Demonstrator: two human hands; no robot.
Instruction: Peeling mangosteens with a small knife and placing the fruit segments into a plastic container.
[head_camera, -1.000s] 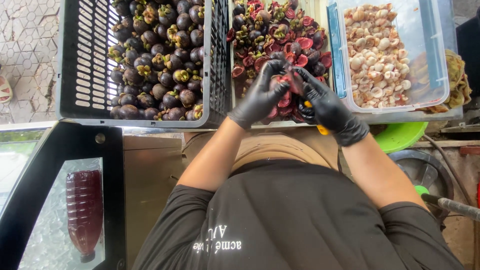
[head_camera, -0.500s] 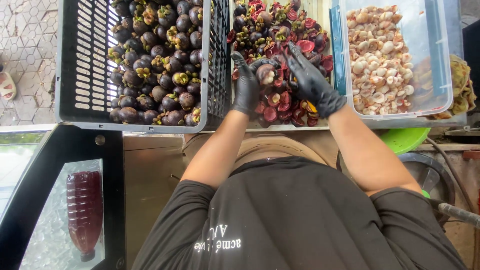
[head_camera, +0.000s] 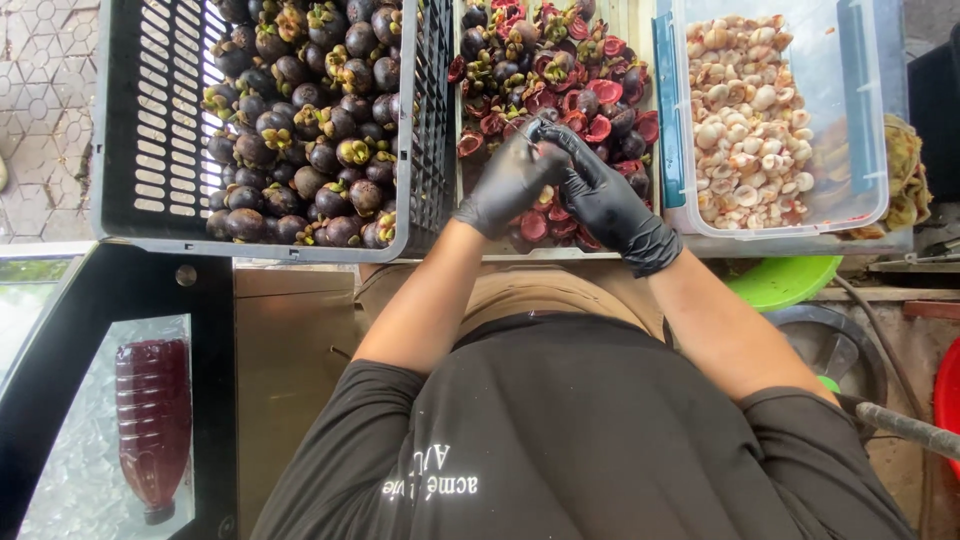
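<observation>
Moved: since the earlier frame your two hands have drawn together over the middle tray.
Left hand: your black-gloved left hand (head_camera: 510, 180) is curled shut around a dark purple round mangosteen (head_camera: 545, 155), mostly hidden.
Right hand: your black-gloved right hand (head_camera: 605, 200) pinches its top, fingers bent; the grip is half closed.
Fruit place: above the pile of split red-lined mangosteen shells (head_camera: 560, 70).
Left of it: black slatted plastic crate (head_camera: 130, 130) full of whole fruit.
Right of it: clear plastic tub (head_camera: 860, 120) of pale peeled segments.
</observation>
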